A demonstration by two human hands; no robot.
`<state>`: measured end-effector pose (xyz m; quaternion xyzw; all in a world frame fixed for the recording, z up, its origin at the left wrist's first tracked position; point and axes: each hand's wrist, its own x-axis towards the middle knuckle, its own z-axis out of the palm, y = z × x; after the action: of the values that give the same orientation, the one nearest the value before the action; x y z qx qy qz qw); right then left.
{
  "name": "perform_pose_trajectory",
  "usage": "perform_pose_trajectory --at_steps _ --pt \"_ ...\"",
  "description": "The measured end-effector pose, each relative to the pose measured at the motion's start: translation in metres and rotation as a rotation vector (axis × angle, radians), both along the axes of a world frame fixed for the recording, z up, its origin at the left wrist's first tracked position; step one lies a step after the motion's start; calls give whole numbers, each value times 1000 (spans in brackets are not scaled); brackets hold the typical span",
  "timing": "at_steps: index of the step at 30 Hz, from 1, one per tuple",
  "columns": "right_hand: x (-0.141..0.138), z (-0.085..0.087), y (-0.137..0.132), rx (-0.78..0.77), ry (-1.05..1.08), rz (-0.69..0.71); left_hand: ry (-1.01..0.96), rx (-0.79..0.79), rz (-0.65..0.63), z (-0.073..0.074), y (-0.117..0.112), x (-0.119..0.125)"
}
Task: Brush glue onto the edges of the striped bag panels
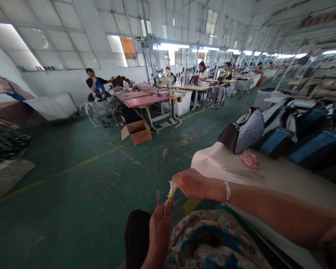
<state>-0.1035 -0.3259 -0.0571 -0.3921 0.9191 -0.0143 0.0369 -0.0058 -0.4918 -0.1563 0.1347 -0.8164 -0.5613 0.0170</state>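
Observation from the head view. The left hand rises from the lower edge, above the lap. Its grip is closed: thumb and fingers pinch the lower, yellowish end of a small pale piece. The piece stands nearly upright, tilted slightly to the right. I cannot name it more closely, since it is small and blurred, whitish and ragged at the top.

The right hand comes in from the right on a bare forearm, with a silver bracelet at the wrist. Its grip is likewise closed, the fingers curled down onto the upper end of the same piece. The fingertips are hidden behind the knuckles, so I cannot tell which of them hold it.

The piece is held between both hands, in the air above the green floor, just left of the near corner of the pale surface.

A floral cloth lies on the lap beneath the right wrist. On the surface a pink scrap lies well apart from the hands, and behind it stands a row of grey and blue bags.

Farther off, an open cardboard box sits on the floor beside a red-topped sewing table carrying a sewing machine. Other people sit at stations along the far wall.
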Motion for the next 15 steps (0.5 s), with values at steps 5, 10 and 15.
perform_pose_trajectory --at_steps 5,10,15 --pt "-28 -3 15 33 39 -126 14 11 2 3 -1 2" --pt "-10 5 14 14 23 -31 -5 43 -4 -3 -2 0" --pt "-14 -3 4 44 22 -38 -21 49 -6 -5 -4 2"
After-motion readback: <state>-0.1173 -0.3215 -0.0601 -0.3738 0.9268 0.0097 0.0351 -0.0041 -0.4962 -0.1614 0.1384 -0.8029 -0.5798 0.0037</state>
